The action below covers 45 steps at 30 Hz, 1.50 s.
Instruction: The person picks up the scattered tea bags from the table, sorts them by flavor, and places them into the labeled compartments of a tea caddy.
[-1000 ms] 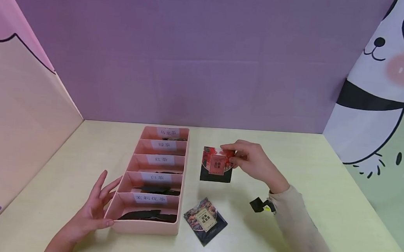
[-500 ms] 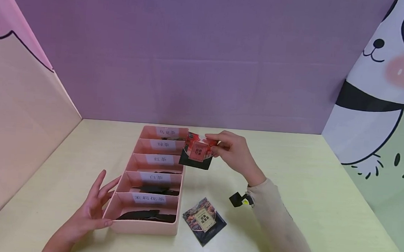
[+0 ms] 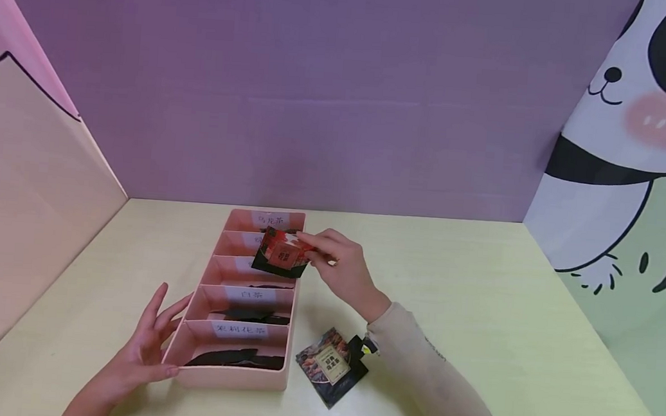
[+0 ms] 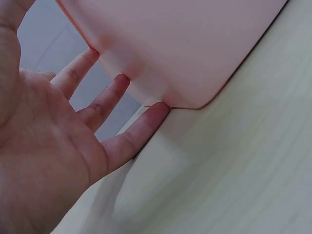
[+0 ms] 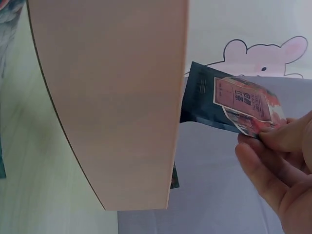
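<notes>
My right hand [image 3: 342, 273] pinches a red and black tea sachet [image 3: 280, 256] by its upper right corner. The sachet is tilted over the far half of a pink divided box [image 3: 228, 380], covering part of the second and third labels from the back. In the right wrist view the sachet [image 5: 239, 100] overlaps the box rim, thumb on its printed face. My left hand [image 3: 137, 355] stays at the box's near left corner with fingers spread. Seen from the left wrist, several fairly straight fingertips touch the side wall [image 4: 185, 44].
Dark sachets [image 3: 238, 358] lie in the nearest compartment, and more [image 3: 252, 316] in the one behind it. A patterned sachet [image 3: 322, 368] lies on the table [image 3: 450, 274] right of the box, partly overlapped by the right wrist's black camera mount [image 3: 358, 346]. A purple wall [image 3: 328, 104] rises behind.
My right hand has carried the red sachet leftward from beside the box to above its compartments, and the sachet has tilted. My left hand keeps its place at the box.
</notes>
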Motion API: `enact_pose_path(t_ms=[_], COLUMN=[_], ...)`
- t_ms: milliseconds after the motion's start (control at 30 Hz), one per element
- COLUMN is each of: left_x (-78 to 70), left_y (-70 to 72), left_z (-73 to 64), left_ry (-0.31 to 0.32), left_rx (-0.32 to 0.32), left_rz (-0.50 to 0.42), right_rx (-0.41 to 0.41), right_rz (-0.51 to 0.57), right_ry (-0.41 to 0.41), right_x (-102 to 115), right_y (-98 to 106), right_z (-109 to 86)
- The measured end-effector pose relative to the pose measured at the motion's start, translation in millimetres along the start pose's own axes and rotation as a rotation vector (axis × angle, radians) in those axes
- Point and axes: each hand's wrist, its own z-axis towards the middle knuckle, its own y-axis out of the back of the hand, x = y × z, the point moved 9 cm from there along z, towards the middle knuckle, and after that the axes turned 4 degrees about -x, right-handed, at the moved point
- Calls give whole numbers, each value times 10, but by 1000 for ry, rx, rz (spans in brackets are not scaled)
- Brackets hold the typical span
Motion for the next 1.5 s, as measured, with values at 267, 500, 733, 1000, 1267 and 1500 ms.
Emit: enact_pose_path(t_ms=[267, 500, 733, 1000, 1267, 1500], left_x=[9, 3, -31, -54, -68, -28], left_y=[17, 18, -8, -38, -31, -12], left_z=[-16, -5, 52, 18, 39, 10], left_ry=[-2, 22, 21, 48, 61, 69], left_rx=[-6, -20, 3, -13, -29, -40], left_rz=[15, 29, -1, -22, -1, 10], right_rx=[60, 302, 427, 504, 538, 561], right_rz=[-91, -246, -319, -399, -449, -423], right_ry=[164, 162, 124, 197, 229, 186], right_x=[127, 105, 11, 88, 140, 143], right_y=[-191, -411, -488, -577, -494, -336], right_z=[-57, -160, -213, -305, -340, -360])
